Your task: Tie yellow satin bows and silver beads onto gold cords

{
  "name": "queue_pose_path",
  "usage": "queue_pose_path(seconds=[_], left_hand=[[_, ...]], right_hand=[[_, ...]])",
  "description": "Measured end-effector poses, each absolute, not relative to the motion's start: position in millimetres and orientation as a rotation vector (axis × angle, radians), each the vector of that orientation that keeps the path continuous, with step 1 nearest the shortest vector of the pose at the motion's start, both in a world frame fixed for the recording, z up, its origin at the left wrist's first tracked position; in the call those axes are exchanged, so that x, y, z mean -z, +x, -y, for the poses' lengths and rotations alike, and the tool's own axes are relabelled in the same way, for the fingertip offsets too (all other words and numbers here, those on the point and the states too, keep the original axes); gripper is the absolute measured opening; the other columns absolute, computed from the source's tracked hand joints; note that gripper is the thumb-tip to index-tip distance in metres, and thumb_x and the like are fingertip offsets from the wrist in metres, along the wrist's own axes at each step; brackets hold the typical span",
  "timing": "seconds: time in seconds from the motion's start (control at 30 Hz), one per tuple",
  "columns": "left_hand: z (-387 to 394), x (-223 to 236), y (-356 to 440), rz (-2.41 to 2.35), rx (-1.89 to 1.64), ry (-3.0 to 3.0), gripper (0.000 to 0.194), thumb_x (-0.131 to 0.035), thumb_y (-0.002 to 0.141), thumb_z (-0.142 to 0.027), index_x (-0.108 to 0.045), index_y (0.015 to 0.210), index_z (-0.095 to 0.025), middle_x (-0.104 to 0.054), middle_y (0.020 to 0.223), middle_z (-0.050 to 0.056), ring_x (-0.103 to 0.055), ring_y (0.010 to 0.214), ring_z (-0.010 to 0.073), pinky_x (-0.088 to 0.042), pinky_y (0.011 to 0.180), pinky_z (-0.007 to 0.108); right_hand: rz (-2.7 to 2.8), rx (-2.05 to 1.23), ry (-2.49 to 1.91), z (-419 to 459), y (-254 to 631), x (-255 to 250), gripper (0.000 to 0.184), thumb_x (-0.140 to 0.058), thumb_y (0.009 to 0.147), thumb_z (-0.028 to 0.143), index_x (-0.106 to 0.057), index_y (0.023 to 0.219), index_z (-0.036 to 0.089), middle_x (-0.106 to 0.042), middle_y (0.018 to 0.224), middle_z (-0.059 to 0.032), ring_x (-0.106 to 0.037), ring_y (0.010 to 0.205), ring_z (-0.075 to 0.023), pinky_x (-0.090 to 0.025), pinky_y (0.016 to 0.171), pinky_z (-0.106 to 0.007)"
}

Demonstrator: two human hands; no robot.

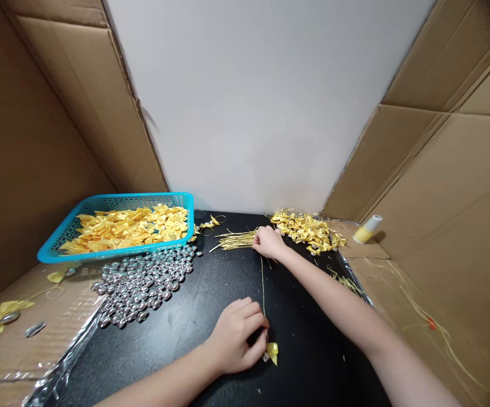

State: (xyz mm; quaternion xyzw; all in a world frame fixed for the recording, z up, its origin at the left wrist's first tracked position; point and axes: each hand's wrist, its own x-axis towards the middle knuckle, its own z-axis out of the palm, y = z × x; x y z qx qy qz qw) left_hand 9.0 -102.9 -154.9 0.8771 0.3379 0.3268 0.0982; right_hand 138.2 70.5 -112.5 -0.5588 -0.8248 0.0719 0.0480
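Head view: clock centred on your left hand (238,337), 12 straight ahead. Left fingers curl, thumb and fingertips nearly meeting, apparently pinching the thin cord (263,285); the yellow bow (272,353) lies just beside them, about 4 o'clock. Your right hand (269,242), near 1, has bent fingers at the end of the strand bundle (237,241); can't tell how tightly they close, or on how many strands.

Risks, my judgement: the cord runs nearly straight between both hands, so a right-hand pull could drag the bow or slip it from the left pinch. Strands lie crossed, so lifting one may bring others and scatter the bundle. Gold pile (308,230) sits by your right wrist, 1 to 2; a sideways sweep could snag its loops. Loose silver beads (151,282) at 10, before the blue basket (115,255), could scatter across the counter (308,316) if your left forearm swings out.
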Motion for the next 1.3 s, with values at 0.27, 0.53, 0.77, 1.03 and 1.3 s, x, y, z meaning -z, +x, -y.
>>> queue_pose_path(seconds=[0.27, 0.53, 0.77, 1.03, 1.3], left_hand=[[100, 154, 7, -1.099, -1.049, 2.503, 0.013, -0.048, 0.083, -0.016, -0.06, 0.08, -0.019, -0.062, 0.072, 0.004, -0.053, 0.067, 0.0168, -0.042, 0.063, 0.029], [86, 144, -11, -1.552, -1.449, 2.732, 0.02, -0.058, 0.089, -0.016, -0.064, 0.108, -0.019, -0.069, 0.1, 0.008, -0.059, 0.085, 0.0196, -0.038, 0.076, 0.031], [77, 135, -18, -1.643, -1.147, 2.804, 0.011, -0.061, 0.087, -0.024, -0.071, 0.084, -0.021, -0.07, 0.079, 0.004, -0.054, 0.069, 0.0188, -0.029, 0.062, 0.032], [78, 116, -6, -1.656, -1.013, 2.66, 0.024, -0.058, 0.086, -0.025, -0.067, 0.064, -0.02, -0.064, 0.064, 0.005, -0.054, 0.064, 0.019, -0.03, 0.059, 0.031], [78, 116, 2, -1.666, -1.131, 2.237, 0.022, -0.057, 0.083, -0.029, -0.061, 0.064, -0.02, -0.061, 0.06, 0.003, -0.054, 0.062, 0.0184, -0.033, 0.058, 0.028]], right_hand=[[2.283, -0.198, -1.325, -74, 134, 97, 0.025, -0.037, 0.097, 0.021, -0.061, 0.099, 0.015, -0.066, 0.101, -0.0071, -0.059, 0.093, -0.015, -0.042, 0.08, -0.027], [2.525, 0.052, -1.022, -6, 138, 87, 0.013, -0.05, 0.093, 0.019, -0.06, 0.086, 0.016, -0.068, 0.087, -0.0059, -0.056, 0.085, -0.0185, -0.033, 0.08, -0.031], [2.633, 0.3, -1.094, 55, 155, 120, 0.02, -0.042, 0.094, 0.012, -0.06, 0.086, 0.015, -0.064, 0.084, -0.0083, -0.051, 0.082, -0.0217, -0.028, 0.075, -0.036], [2.482, 0.304, -1.35, 72, 166, 117, 0.02, -0.044, 0.094, 0.013, -0.062, 0.085, 0.016, -0.066, 0.082, -0.0073, -0.051, 0.082, -0.0214, -0.026, 0.074, -0.036], [2.294, 0.104, -1.651, 79, 173, 115, 0.019, -0.05, 0.091, 0.019, -0.066, 0.082, 0.015, -0.069, 0.084, -0.0113, -0.057, 0.084, -0.0235, -0.03, 0.076, -0.036]])
